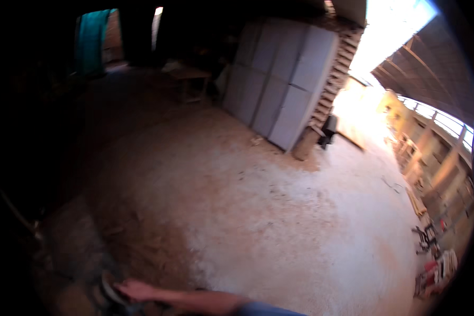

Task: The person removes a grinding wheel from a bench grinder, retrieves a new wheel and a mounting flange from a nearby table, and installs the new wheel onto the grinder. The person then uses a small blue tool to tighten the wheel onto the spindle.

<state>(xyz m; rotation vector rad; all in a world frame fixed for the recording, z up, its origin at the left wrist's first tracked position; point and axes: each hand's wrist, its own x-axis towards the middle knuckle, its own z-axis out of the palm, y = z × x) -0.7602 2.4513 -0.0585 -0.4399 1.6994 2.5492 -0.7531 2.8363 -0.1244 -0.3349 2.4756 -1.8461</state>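
My right forearm comes in from the lower edge with a blue sleeve and reaches to the lower left. At its end my right hand (134,290) is blurred, and its fingers look closed at the edge of a curved rim (109,288). The rim belongs to a dark object whose kind I cannot make out in the shadow. A flat greyish surface (73,231) lies beyond it, dim and smeared. My left hand is not in view.
A dusty floor (279,226) stretches ahead. Tall grey cabinets (279,79) stand at the back beside stacked slats (334,79). There is a small table (192,73) in the dark, a green curtain (92,42) at far left, and assorted items (437,268) along the right.
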